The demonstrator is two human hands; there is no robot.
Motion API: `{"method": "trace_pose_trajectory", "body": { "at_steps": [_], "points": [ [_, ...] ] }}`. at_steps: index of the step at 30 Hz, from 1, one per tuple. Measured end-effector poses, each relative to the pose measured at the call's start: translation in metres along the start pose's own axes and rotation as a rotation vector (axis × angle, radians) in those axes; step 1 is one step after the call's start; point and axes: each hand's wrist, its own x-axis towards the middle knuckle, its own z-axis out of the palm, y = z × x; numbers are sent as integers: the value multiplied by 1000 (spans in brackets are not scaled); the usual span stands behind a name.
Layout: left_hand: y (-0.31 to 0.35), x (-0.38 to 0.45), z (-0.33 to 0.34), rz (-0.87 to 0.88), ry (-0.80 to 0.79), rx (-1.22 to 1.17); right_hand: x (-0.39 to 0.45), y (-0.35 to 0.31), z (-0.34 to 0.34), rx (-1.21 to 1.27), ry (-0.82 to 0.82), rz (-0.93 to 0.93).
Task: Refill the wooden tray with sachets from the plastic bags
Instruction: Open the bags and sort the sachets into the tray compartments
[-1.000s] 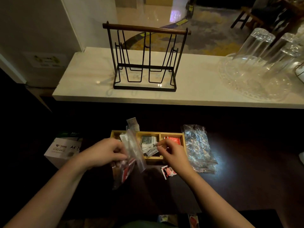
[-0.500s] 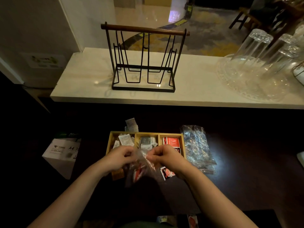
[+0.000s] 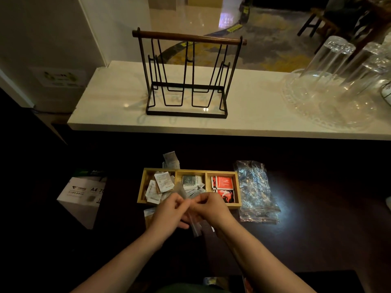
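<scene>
Both the left hand [image 3: 169,210] and right hand [image 3: 211,208] pinch a thin clear plastic bag [image 3: 193,224]; just beyond them sits the three-compartment wooden tray [image 3: 236,205].

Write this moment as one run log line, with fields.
stage: opening bag | left hand: pinches plastic bag | right hand: pinches same bag | wooden tray: sachets in three compartments

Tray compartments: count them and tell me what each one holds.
3. In the wooden tray, the left compartment holds white sachets, the middle compartment grey-green ones, the right compartment red ones. Both hands hide part of the tray's near edge.
</scene>
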Motion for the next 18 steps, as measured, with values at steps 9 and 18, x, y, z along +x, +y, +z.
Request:
{"method": "trace_pose_trajectory", "body": {
  "at_steps": [9, 18],
  "points": [
    [3, 8, -6, -50, -20, -51, -1, 3, 6, -311, 98, -161],
    [-5, 18, -25, -19, -26, 229, -1, 1, -5, -245, 2, -206]
  ]
}}
